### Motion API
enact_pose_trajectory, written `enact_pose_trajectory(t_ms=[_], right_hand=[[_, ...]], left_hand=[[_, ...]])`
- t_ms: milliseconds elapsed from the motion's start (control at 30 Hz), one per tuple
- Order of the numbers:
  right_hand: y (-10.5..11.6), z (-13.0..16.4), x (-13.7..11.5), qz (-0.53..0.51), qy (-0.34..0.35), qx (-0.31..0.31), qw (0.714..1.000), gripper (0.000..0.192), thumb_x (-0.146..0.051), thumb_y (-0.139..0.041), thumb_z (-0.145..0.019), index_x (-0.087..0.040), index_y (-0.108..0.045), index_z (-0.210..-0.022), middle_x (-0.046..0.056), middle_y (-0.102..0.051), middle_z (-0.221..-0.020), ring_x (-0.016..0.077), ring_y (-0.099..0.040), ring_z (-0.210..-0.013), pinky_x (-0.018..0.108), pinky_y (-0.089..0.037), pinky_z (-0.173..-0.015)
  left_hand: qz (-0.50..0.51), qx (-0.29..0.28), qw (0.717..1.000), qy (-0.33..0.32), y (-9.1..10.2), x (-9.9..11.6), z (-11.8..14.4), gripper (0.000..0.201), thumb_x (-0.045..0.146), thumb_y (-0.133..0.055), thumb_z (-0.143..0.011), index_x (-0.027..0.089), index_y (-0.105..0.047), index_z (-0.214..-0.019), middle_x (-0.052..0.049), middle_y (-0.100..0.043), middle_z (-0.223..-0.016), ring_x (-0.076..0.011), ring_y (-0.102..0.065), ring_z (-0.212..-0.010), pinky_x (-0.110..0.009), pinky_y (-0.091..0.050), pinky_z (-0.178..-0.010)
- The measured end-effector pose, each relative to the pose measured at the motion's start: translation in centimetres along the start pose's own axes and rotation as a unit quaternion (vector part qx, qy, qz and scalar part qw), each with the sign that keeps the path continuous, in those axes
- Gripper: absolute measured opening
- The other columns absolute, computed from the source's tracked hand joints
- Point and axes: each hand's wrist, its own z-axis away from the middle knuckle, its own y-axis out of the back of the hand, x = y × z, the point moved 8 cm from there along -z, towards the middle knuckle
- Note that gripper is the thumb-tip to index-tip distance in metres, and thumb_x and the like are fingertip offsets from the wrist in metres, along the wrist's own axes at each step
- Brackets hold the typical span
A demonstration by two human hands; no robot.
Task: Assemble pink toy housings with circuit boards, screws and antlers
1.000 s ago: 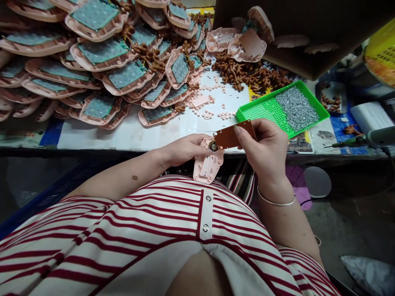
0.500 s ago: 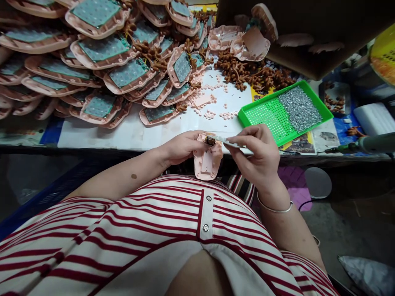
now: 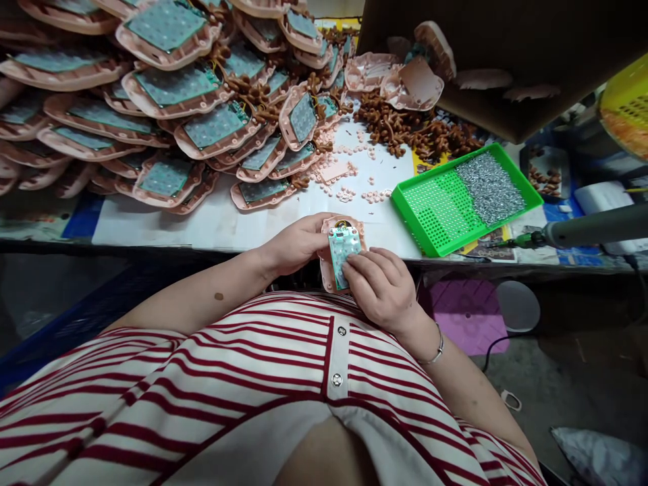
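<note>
My left hand [image 3: 301, 241] grips a pink plastic shell [image 3: 328, 273] by its upper left side, close in front of my body. A green circuit board [image 3: 340, 253] with a pale, bumpy surface lies in the shell. The fingers of my right hand [image 3: 383, 287] are bent over the board's lower right edge and press on it. Under the board's top end a dark round part with yellow wires [image 3: 342, 225] shows. The right thumb is hidden behind the hand.
Stacked pink shells with boards [image 3: 167, 121] fill the table's left. Brown branching plastic pieces [image 3: 389, 118] lie at the back. A green tray [image 3: 430, 243] holds many small metal screws [image 3: 491, 189]. An electric screwdriver [image 3: 582, 229] juts in from the right. A cardboard box [image 3: 470, 40] stands behind.
The board was held edge-on above the shell by my right hand; now it lies face up in the shell. My right hand has moved down and left onto it. The screwdriver reaches further into view.
</note>
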Motion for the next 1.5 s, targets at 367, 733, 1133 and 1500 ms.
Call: enact_pose_trajectory(t_ms=[367,733,1133,1500], right_hand=[[-0.2,-0.3,-0.1,0.029,-0.021,0.005,0.999,0.011,-0.013,-0.060,-0.090,-0.015,-0.071,-0.093,0.010,-0.076,-0.092,0.0206,-0.062,-0.088,0.034,-0.056,-0.078],[-0.5,-0.1,-0.1,-0.004,-0.023,-0.006,1.000,0.014,-0.021,-0.068,-0.089,-0.014,-0.069,-0.101,0.011,-0.076,-0.092,0.0210,-0.064,-0.088,0.033,-0.059,-0.079],[-1.0,-0.2,0.8,-0.041,-0.067,-0.018,0.997,0.061,-0.058,-0.068,-0.085,-0.011,-0.062,-0.125,0.018,-0.070,-0.116,0.0276,-0.062,-0.110,0.043,-0.056,-0.091],[-3.1,-0.3,2.3,0.034,-0.167,-0.148,0.974,0.080,-0.065,-0.055,-0.090,-0.004,-0.050,-0.141,0.025,-0.061,-0.136,0.0371,-0.052,-0.132,0.050,-0.046,-0.105]], left_hand=[[-0.029,-0.002,1.000,0.001,0.3,-0.3,0.1,0.029,0.024,-0.074,-0.079,0.014,-0.071,-0.105,-0.008,-0.075,-0.098,-0.0181,-0.070,-0.089,-0.029,-0.053,-0.084],[0.062,-0.044,0.996,0.045,1.5,-0.7,0.6,0.046,0.021,-0.076,-0.069,0.010,-0.073,-0.114,-0.013,-0.075,-0.103,-0.0230,-0.070,-0.091,-0.031,-0.054,-0.081],[-0.008,-0.014,1.000,0.025,1.2,-0.3,0.4,0.038,0.023,-0.082,-0.072,0.012,-0.073,-0.108,-0.008,-0.074,-0.100,-0.0182,-0.067,-0.088,-0.029,-0.050,-0.082],[0.079,0.019,0.997,0.008,-0.2,-0.9,-0.2,0.029,0.016,-0.074,-0.069,0.012,-0.073,-0.098,-0.005,-0.074,-0.088,-0.0160,-0.067,-0.077,-0.027,-0.050,-0.076]])
